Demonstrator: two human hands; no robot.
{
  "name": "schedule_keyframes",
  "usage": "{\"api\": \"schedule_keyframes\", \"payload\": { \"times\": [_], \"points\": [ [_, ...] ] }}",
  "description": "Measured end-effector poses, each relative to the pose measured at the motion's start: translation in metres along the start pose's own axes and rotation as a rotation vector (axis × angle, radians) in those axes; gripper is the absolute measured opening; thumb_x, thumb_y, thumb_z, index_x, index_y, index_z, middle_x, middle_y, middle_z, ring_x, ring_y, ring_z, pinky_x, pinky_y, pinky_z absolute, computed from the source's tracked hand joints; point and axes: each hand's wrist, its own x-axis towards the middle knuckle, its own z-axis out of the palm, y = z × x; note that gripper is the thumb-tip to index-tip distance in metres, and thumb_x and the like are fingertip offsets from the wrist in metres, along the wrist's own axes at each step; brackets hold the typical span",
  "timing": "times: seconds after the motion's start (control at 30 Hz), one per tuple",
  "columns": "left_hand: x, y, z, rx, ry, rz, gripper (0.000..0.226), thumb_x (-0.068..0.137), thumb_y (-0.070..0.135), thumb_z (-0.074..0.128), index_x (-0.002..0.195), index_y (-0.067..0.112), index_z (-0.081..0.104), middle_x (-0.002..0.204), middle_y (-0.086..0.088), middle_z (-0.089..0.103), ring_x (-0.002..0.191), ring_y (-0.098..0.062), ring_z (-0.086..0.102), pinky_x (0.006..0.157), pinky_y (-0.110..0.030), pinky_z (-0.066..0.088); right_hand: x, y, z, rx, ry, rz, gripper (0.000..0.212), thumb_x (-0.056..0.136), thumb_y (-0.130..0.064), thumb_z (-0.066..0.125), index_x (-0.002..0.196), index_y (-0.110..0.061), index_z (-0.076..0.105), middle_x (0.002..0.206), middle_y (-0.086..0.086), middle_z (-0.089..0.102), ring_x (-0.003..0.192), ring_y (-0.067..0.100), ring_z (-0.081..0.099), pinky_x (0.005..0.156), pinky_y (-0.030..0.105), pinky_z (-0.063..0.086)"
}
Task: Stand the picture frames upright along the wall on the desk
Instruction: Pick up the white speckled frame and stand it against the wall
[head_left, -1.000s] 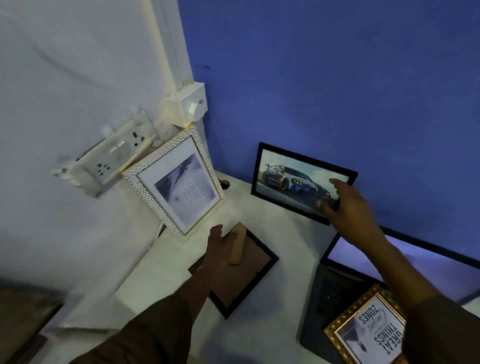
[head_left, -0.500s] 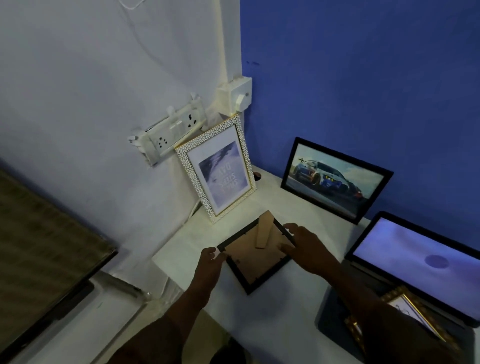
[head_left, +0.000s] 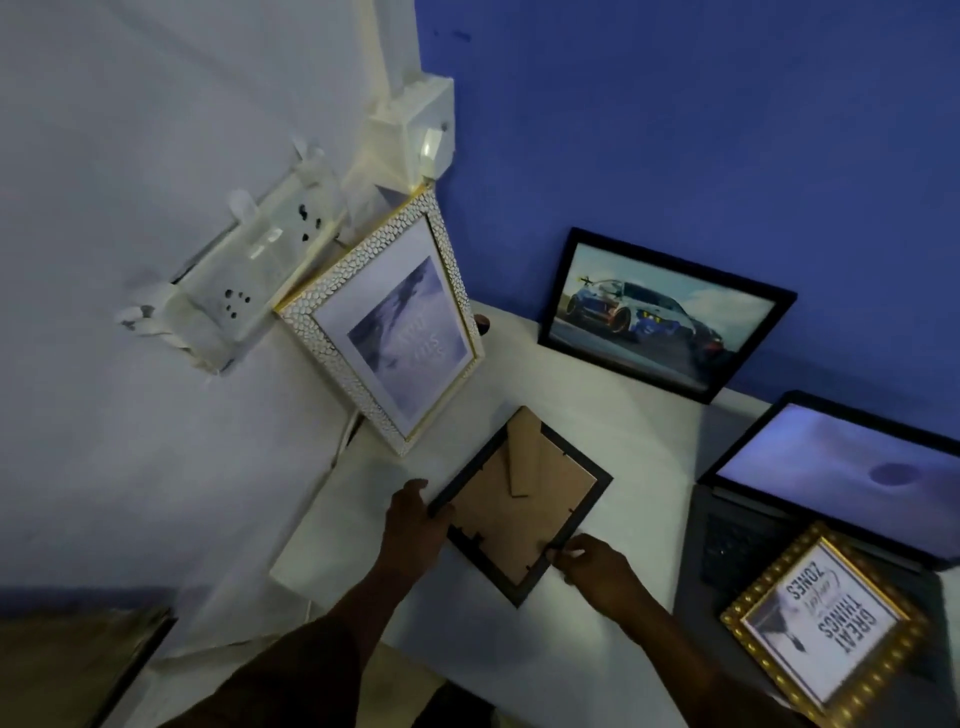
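A black frame (head_left: 519, 504) lies face down on the white desk (head_left: 613, 447), its brown backing and stand flap showing. My left hand (head_left: 415, 525) grips its left edge. My right hand (head_left: 592, 566) pinches its near right edge. A white pebbled frame (head_left: 384, 322) stands leaning against the white wall in the corner. A black frame with a car picture (head_left: 660, 317) stands against the blue wall. A gold frame (head_left: 826, 629) with "GREAT THINGS" text lies flat on the laptop keyboard at the right.
An open laptop (head_left: 841, 467) sits on the right of the desk, screen lit. A socket strip (head_left: 244, 291) and a switch box (head_left: 415, 135) are fixed to the white wall above the corner. A dark panel (head_left: 67, 665) is at lower left.
My right hand left the car frame and came down to the face-down frame's near edge. My left hand shifted onto its left edge. The camera moved down and closer.
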Motion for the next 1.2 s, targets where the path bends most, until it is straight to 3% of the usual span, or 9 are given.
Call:
{"api": "schedule_keyframes", "payload": {
  "times": [0.13, 0.2, 0.27, 0.47, 0.63, 0.77, 0.93, 1.13, 1.2],
  "points": [
    [0.017, 0.009, -0.004, -0.012, 0.021, 0.040, 0.069, 0.093, 0.032, 0.069, 0.152, 0.012, 0.038, 0.152, -0.014, 0.042, 0.136, -0.030, 0.046, 0.107, -0.036, 0.043, 0.000, -0.012, 0.008, -0.019, 0.136, 0.006, 0.048, 0.092, -0.054, 0.063, 0.121, -0.016, 0.064, 0.118, -0.001, 0.068, 0.095, 0.015, 0.061, 0.081, 0.024, 0.043],
    [0.023, 0.013, -0.010, -0.046, 0.051, 0.044, 0.069, 0.095, 0.030, 0.068, 0.153, 0.011, 0.036, 0.152, -0.013, 0.041, 0.137, -0.029, 0.045, 0.108, -0.035, 0.041, 0.001, -0.023, 0.006, -0.042, 0.195, -0.011, 0.048, 0.092, -0.059, 0.060, 0.115, -0.017, 0.065, 0.113, -0.009, 0.063, 0.103, 0.020, 0.065, 0.080, 0.024, 0.042],
    [0.028, 0.017, -0.019, -0.085, 0.078, 0.033, 0.071, 0.095, 0.028, 0.068, 0.154, 0.010, 0.035, 0.153, -0.014, 0.041, 0.138, -0.029, 0.045, 0.109, -0.035, 0.040, 0.007, -0.040, 0.001, -0.098, 0.206, -0.048, 0.052, 0.091, -0.065, 0.053, 0.114, -0.019, 0.063, 0.108, -0.004, 0.068, 0.108, 0.024, 0.067, 0.082, 0.027, 0.045],
    [0.035, 0.020, -0.050, -0.168, 0.164, 0.018, 0.072, 0.093, 0.024, 0.071, 0.153, 0.004, 0.036, 0.154, -0.017, 0.043, 0.138, -0.031, 0.046, 0.105, -0.032, 0.038, 0.028, -0.110, -0.018, -0.109, 0.229, -0.173, 0.062, 0.096, -0.049, 0.059, 0.145, -0.014, 0.049, 0.138, 0.010, 0.062, 0.125, 0.027, 0.060, 0.101, 0.032, 0.045],
    [0.052, 0.017, -0.077, -0.203, 0.208, 0.103, 0.073, 0.087, 0.037, 0.071, 0.149, 0.011, 0.044, 0.145, -0.009, 0.051, 0.132, -0.027, 0.050, 0.114, -0.047, 0.042, 0.052, -0.169, -0.029, -0.127, 0.242, -0.281, 0.048, 0.095, -0.044, 0.062, 0.132, -0.014, 0.056, 0.102, 0.006, 0.072, 0.100, 0.023, 0.065, 0.083, 0.029, 0.046],
    [0.080, 0.002, -0.090, -0.287, 0.200, 0.101, 0.067, 0.080, 0.052, 0.072, 0.134, 0.017, 0.055, 0.129, -0.009, 0.061, 0.120, -0.029, 0.060, 0.102, -0.052, 0.054, 0.073, -0.212, -0.036, -0.156, 0.249, -0.315, 0.051, 0.094, -0.049, 0.061, 0.134, -0.018, 0.054, 0.107, 0.009, 0.075, 0.096, 0.022, 0.067, 0.088, 0.034, 0.051],
    [0.052, 0.037, -0.105, -0.341, 0.231, 0.190, 0.050, 0.093, 0.021, 0.072, 0.138, 0.016, 0.051, 0.134, -0.002, 0.059, 0.123, -0.019, 0.057, 0.105, -0.040, 0.049, 0.104, -0.255, -0.046, -0.189, 0.269, -0.372, 0.056, 0.095, -0.044, 0.062, 0.141, -0.013, 0.051, 0.122, 0.014, 0.071, 0.115, 0.030, 0.065, 0.092, 0.033, 0.047],
    [0.048, 0.047, -0.114, -0.272, 0.291, 0.232, 0.040, 0.096, 0.018, 0.067, 0.135, 0.012, 0.057, 0.123, 0.007, 0.061, 0.114, -0.008, 0.057, 0.084, -0.007, 0.040, 0.130, -0.300, -0.060, -0.241, 0.314, -0.537, 0.058, 0.098, -0.025, 0.060, 0.151, -0.013, 0.039, 0.146, 0.016, 0.055, 0.132, 0.034, 0.054, 0.108, 0.039, 0.045],
    [0.050, 0.046, -0.118, -0.183, 0.307, 0.263, 0.030, 0.098, 0.019, 0.064, 0.127, 0.010, 0.065, 0.120, 0.002, 0.070, 0.111, -0.013, 0.065, 0.084, -0.006, 0.041, 0.136, -0.314, -0.064, -0.279, 0.295, -0.588, 0.059, 0.098, -0.019, 0.058, 0.153, -0.017, 0.037, 0.148, 0.015, 0.053, 0.131, 0.034, 0.055, 0.107, 0.042, 0.047]
  ]
}}
